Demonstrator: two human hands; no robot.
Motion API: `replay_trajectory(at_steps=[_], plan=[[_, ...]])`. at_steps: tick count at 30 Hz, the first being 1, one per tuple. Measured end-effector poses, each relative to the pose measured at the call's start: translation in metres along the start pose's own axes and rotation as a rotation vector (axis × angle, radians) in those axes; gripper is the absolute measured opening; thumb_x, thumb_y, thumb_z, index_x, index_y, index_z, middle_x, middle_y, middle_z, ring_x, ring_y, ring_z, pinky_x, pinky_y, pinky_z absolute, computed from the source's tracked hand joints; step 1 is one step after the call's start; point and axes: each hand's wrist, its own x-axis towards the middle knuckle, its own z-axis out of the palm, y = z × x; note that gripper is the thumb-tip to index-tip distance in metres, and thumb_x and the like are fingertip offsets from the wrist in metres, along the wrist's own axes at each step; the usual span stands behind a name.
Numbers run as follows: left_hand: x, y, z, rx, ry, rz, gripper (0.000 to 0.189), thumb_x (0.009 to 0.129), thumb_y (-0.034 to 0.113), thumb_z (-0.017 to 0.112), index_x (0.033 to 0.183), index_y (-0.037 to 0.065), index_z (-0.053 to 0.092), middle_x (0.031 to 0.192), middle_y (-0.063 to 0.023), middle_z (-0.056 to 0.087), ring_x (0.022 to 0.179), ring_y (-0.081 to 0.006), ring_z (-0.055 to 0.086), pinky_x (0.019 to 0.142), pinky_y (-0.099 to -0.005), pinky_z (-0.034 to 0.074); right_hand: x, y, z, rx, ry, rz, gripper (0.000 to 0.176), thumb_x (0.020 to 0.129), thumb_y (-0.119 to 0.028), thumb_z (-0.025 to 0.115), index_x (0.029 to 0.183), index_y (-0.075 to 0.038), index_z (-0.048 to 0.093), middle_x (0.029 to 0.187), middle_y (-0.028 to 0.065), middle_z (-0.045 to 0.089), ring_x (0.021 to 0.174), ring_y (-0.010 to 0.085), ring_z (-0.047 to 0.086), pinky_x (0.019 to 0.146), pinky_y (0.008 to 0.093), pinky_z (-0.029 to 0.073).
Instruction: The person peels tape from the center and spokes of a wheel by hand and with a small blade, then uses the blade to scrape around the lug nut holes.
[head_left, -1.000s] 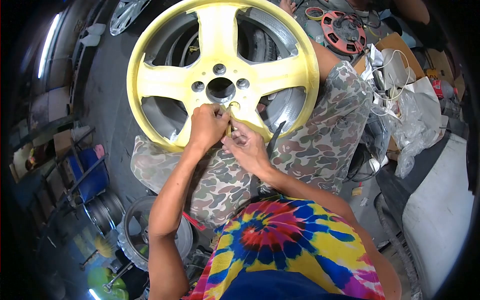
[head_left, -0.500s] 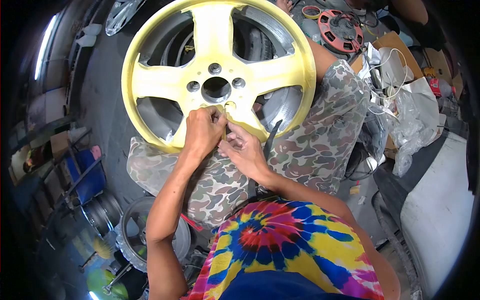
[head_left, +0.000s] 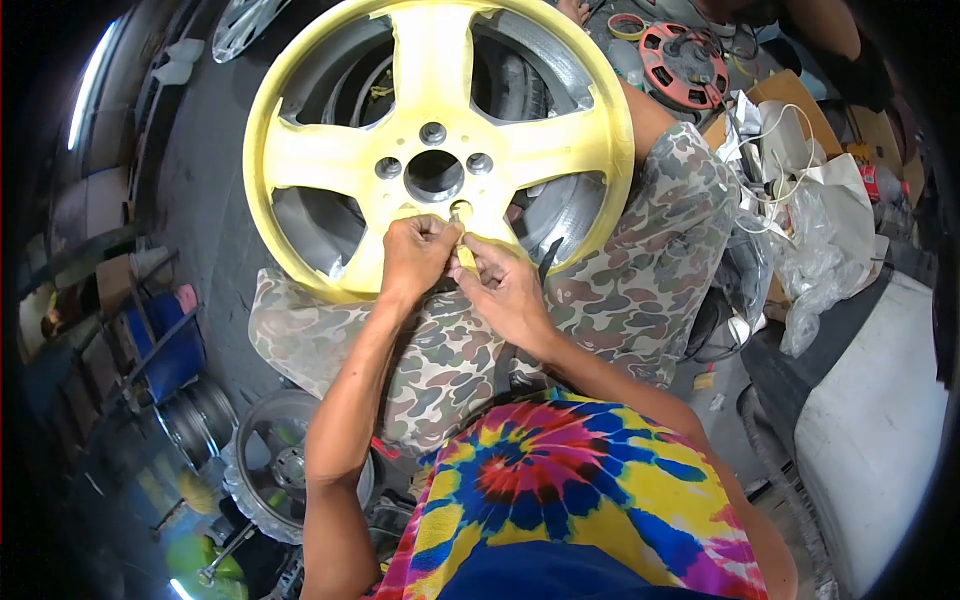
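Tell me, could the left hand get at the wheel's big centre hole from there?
Probably yes: the left hand is just below the centre hole of the yellow wheel in view, and nothing covers that hole. It would likely have to leave the bolt hole it is busy beside.

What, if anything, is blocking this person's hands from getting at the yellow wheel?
Nothing visible. The left hand and right hand meet right by a round hole low on the yellow wheel, with a small yellow piece at the right fingertips. A dark strip lies beside the right hand, not in between.
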Motion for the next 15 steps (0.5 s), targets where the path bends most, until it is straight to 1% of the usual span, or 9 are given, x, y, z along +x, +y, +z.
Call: replay_trajectory(at_steps=[1,2,4,6,8,10,13,14,15], plan=[[-0.001,0.000,0.001,-0.003,0.002,0.000,0.029,0.095,0.015,0.076,0.076,-0.006,0.072,0.061,-0.0080,0.069,0.052,-0.0108,0.064,0.053,-0.0300,0.051,0.001,-0.004,-0.003,-0.063,-0.009,-0.014,0.054,0.091,-0.018,0.076,0.137,0.006,0.064,0.081,0.0097,0.064,0.068,0.0155,0.062,0.068,0.0328,0.054],[-0.003,0.000,0.003,-0.011,0.028,-0.005,0.029,0.096,0.015,0.076,0.076,-0.007,0.072,0.061,-0.0074,0.069,0.052,-0.0101,0.063,0.052,-0.0290,0.050,0.000,-0.007,-0.005,-0.066,-0.010,-0.015,0.054,0.091,-0.018,0.076,0.137,0.006,0.064,0.081,0.0097,0.064,0.068,0.0155,0.062,0.068,0.0328,0.054],[-0.008,0.002,0.003,-0.019,0.052,-0.006,0.029,0.096,0.015,0.076,0.077,-0.007,0.072,0.062,-0.0068,0.069,0.053,-0.0094,0.063,0.052,-0.0279,0.050,0.000,-0.012,-0.008,-0.116,-0.038,-0.056,0.054,0.091,-0.018,0.076,0.138,0.006,0.064,0.081,0.0115,0.064,0.068,0.0187,0.063,0.069,0.0345,0.054],[-0.014,0.003,0.002,-0.008,0.094,0.040,0.030,0.096,0.016,0.076,0.077,-0.007,0.071,0.062,-0.0062,0.069,0.053,-0.0082,0.061,0.052,-0.0275,0.049,-0.004,-0.020,-0.010,-0.142,-0.042,-0.056,0.054,0.092,-0.018,0.076,0.139,0.006,0.064,0.082,0.0120,0.064,0.068,0.0197,0.063,0.070,0.0350,0.054],[-0.017,0.006,0.002,-0.015,0.081,0.023,0.030,0.096,0.016,0.077,0.077,-0.007,0.071,0.062,-0.0062,0.069,0.053,-0.0078,0.061,0.052,-0.0277,0.049,-0.008,-0.021,-0.009,-0.167,-0.060,-0.058,0.055,0.092,-0.019,0.076,0.139,0.005,0.064,0.082,0.0126,0.064,0.069,0.0206,0.064,0.070,0.0356,0.054],[-0.017,0.004,0.001,-0.023,0.075,0.008,0.030,0.096,0.016,0.077,0.077,-0.007,0.071,0.062,-0.0062,0.068,0.053,-0.0075,0.060,0.051,-0.0278,0.049,-0.009,-0.018,-0.007,-0.161,-0.034,-0.081,0.055,0.092,-0.019,0.075,0.140,0.005,0.063,0.085,0.0136,0.064,0.069,0.0222,0.063,0.071,0.0369,0.054],[-0.016,0.000,0.005,-0.007,0.054,0.023,0.031,0.097,0.017,0.076,0.079,-0.008,0.071,0.064,-0.0069,0.069,0.053,-0.0082,0.061,0.051,-0.0276,0.049,-0.010,-0.021,-0.011,-0.182,-0.039,-0.052,0.053,0.093,-0.019,0.075,0.139,0.006,0.064,0.086,0.0145,0.063,0.070,0.0222,0.062,0.071,0.0377,0.053],[-0.017,0.001,0.006,-0.047,0.041,-0.027,0.030,0.098,0.017,0.076,0.081,-0.008,0.071,0.066,-0.0078,0.069,0.054,-0.0093,0.063,0.051,-0.0272,0.051,-0.010,-0.025,-0.014,-0.185,-0.037,-0.051,0.053,0.093,-0.019,0.075,0.139,0.006,0.064,0.086,0.0145,0.063,0.070,0.0222,0.062,0.071,0.0377,0.053],[-0.018,0.003,0.006,-0.088,0.030,-0.078,0.030,0.098,0.017,0.076,0.083,-0.008,0.071,0.068,-0.0087,0.070,0.055,-0.0103,0.065,0.051,-0.0269,0.053,-0.010,-0.029,-0.016,-0.215,-0.049,-0.045,0.052,0.093,-0.019,0.075,0.138,0.006,0.065,0.087,0.0163,0.063,0.071,0.0251,0.063,0.072,0.0394,0.053]])
